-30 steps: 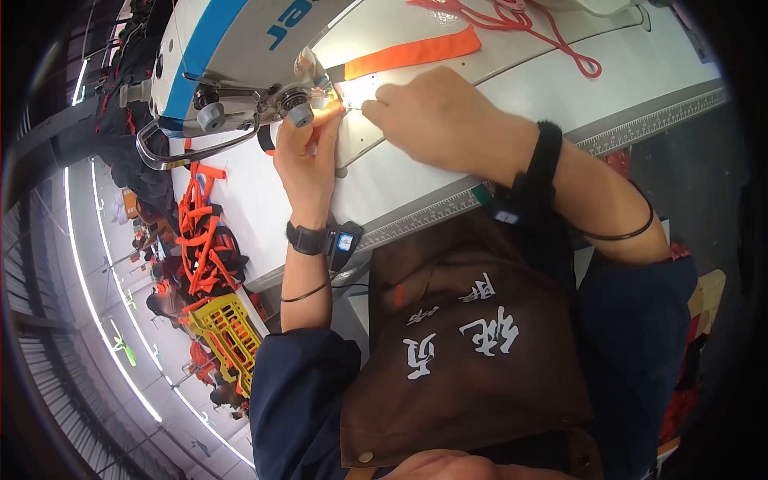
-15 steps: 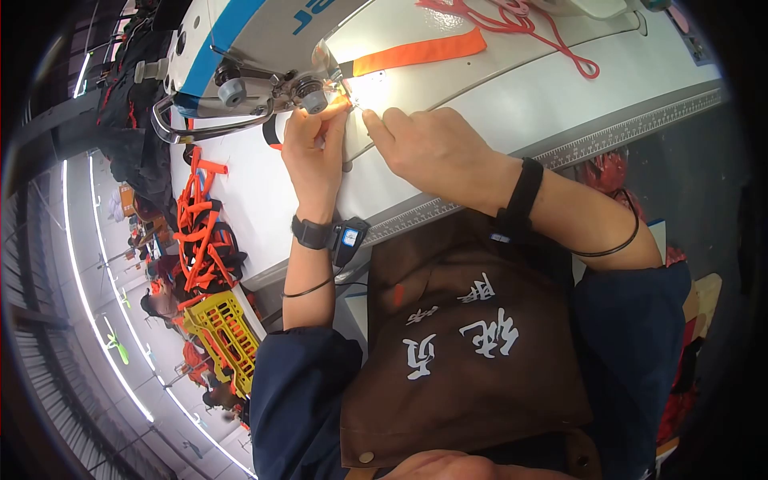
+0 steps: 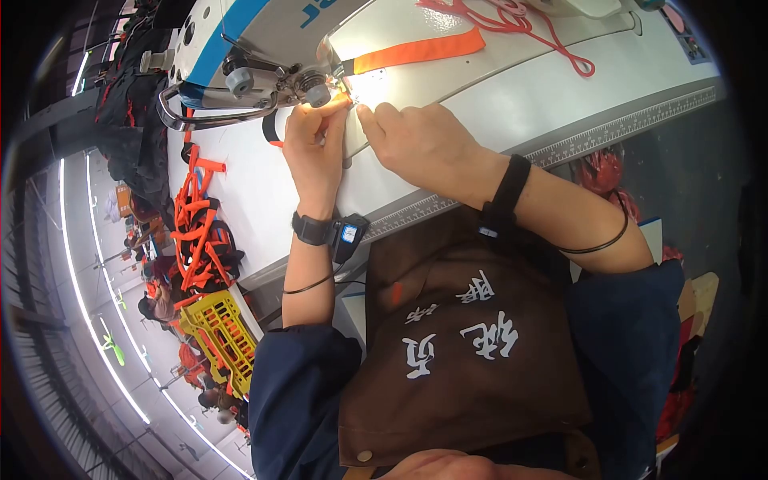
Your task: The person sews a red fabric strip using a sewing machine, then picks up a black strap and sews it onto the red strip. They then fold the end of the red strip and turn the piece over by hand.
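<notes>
A sewing machine (image 3: 248, 48) with a blue stripe stands over the white table, its lamp lighting the needle area. My left hand (image 3: 314, 156) is closed just in front of the presser foot, pinching a small orange strip (image 3: 342, 102) close to the needle. My right hand (image 3: 428, 148) is at the right of the needle, fingers curled together and the index fingertip at the lit plate; what it holds, if anything, is hidden. Behind the needle, an orange fabric strap (image 3: 420, 52) with a black end lies flat on the machine bed.
Pink-red cord (image 3: 552, 48) lies at the back of the table. A tangle of orange and black straps (image 3: 200, 224) hangs at the left edge, above a yellow plastic basket (image 3: 220, 332). A ruler strip (image 3: 624, 130) runs along the front edge. Other people sit farther left.
My right hand and forearm have shifted slightly left. My left hand stays nearly still at the needle, and the orange strap behind has hardly moved.
</notes>
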